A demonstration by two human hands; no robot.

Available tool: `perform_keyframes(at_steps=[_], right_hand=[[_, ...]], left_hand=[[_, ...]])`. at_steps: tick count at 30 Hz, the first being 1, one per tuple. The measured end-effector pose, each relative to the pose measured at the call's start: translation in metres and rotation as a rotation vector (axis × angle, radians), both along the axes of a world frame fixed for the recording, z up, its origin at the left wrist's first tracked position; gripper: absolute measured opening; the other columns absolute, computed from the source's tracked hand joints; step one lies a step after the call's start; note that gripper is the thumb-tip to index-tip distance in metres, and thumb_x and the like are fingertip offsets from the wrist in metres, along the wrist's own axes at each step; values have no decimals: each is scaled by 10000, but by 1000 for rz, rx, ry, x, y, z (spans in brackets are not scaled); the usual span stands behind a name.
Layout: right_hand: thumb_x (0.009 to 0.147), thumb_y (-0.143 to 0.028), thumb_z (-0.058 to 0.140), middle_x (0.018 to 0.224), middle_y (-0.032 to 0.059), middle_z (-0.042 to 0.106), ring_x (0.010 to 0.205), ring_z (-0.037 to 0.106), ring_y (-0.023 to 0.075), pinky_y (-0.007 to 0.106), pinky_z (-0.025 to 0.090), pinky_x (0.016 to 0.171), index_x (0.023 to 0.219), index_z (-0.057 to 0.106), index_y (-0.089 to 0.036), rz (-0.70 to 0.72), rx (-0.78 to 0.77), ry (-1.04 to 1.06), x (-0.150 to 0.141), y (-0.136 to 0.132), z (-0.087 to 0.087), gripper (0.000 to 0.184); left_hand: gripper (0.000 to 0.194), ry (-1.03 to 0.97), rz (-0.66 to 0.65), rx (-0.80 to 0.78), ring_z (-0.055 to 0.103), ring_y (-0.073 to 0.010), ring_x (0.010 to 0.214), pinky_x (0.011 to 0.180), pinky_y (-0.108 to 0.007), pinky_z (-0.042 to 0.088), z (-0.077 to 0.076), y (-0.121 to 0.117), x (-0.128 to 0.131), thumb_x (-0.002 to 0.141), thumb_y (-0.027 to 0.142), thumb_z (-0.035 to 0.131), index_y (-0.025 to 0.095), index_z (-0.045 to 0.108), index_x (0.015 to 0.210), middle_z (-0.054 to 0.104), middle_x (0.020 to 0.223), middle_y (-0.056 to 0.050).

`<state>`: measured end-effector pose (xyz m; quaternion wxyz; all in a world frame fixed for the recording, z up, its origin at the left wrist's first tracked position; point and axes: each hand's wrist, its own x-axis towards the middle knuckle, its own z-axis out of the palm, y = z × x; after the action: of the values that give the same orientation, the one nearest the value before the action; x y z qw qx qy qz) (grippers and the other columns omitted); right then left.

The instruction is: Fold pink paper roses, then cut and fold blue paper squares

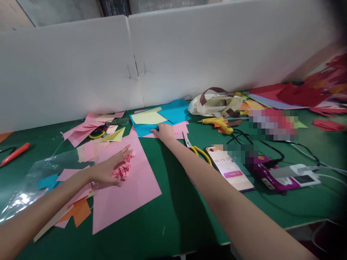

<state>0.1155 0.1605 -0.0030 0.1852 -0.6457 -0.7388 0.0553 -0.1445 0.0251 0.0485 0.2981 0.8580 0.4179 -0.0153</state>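
Observation:
My left hand (108,169) lies open, fingers stretched out, over a large pink paper sheet (127,195), right beside small pink folded paper flowers (123,169). My right hand (164,131) reaches far forward and rests flat, fingers down, on a stack of blue paper (173,110), pale yellow paper (148,117) and pink sheets near the white partition. Nothing is lifted in either hand.
Yellow-handled scissors (196,148), a phone (230,168), a yellow glue gun (219,124), a cloth bag (214,103), cables and a magenta device (271,173) lie right. Paper scraps, a plastic bag (35,177) and a red pen (15,153) lie left on the green mat (173,209).

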Motion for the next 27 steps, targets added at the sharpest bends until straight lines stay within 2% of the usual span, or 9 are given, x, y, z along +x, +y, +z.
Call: perform_keyframes(at_steps=[5, 8, 11, 14, 17, 19, 22, 25, 27], right_hand=[[940, -417, 366, 944, 155, 662, 884, 626, 234, 317, 451, 726, 993, 635, -127, -46, 14, 5, 0, -1, -10, 399], [924, -341, 454, 1054, 110, 621, 926, 608, 203, 356, 490, 780, 1092, 581, -149, -53, -6, 9, 1, 2, -17, 285], [885, -317, 535, 1176, 78, 557, 975, 583, 193, 404, 504, 814, 1163, 533, -176, -55, -15, 19, 4, 4, -22, 311], [892, -319, 523, 1144, 83, 575, 957, 589, 192, 391, 504, 803, 1145, 544, -167, -69, 14, 29, 6, 3, -21, 296], [943, -292, 410, 969, 113, 647, 885, 610, 201, 338, 473, 757, 1053, 587, -133, -77, 68, 35, 7, 0, -16, 261], [962, -277, 337, 877, 128, 670, 850, 617, 218, 315, 432, 720, 998, 605, -132, -75, 100, 40, 7, -2, -14, 306], [959, -284, 338, 849, 124, 682, 803, 622, 226, 299, 393, 665, 986, 611, -142, -77, 123, 53, 7, -2, -14, 309], [946, -284, 376, 840, 118, 691, 771, 622, 225, 292, 370, 636, 987, 622, -151, -73, 134, 70, 8, -1, -16, 282], [936, -290, 403, 845, 110, 696, 772, 622, 223, 289, 361, 634, 975, 633, -161, -63, 145, 78, 8, 0, -18, 266]], left_hand=[[1041, 207, -15, 49, 58, -334, 1390, 1054, -475, 278, 23, 6, -18, 712, 437, 665, 309, -54, 1453, -62, 1545, -78], [1031, 329, 29, 155, 90, -346, 1386, 1046, -485, 287, 32, 5, -17, 666, 305, 681, 290, 27, 1463, -4, 1546, -88], [866, 407, 72, 334, 185, -356, 1370, 1013, -497, 332, 33, -11, 1, 691, 208, 628, 299, 206, 1441, 72, 1543, -97], [597, 384, 33, 474, 297, -308, 1340, 1033, -519, 296, 30, -40, 29, 814, 150, 463, 292, 356, 1384, 250, 1505, -96], [617, 268, -66, 489, 235, -290, 1368, 1058, -509, 278, 31, -67, 57, 831, 188, 476, 295, 295, 1411, 214, 1520, -64], [643, 224, -94, 463, 232, -287, 1369, 1056, -508, 291, 34, -72, 70, 838, 279, 519, 313, 256, 1423, 201, 1524, -44], [555, 207, -12, 429, 344, -264, 1322, 1044, -453, 334, 36, -49, 82, 865, 362, 491, 212, 364, 1384, 291, 1490, -89], [420, 223, 114, 423, 497, -231, 1206, 1010, -365, 385, 27, 4, 87, 860, 371, 494, 170, 552, 1224, 523, 1337, -89], [445, 238, 158, 451, 512, -260, 1186, 989, -380, 398, 14, 45, 89, 844, 381, 514, 146, 549, 1221, 558, 1293, -115]])
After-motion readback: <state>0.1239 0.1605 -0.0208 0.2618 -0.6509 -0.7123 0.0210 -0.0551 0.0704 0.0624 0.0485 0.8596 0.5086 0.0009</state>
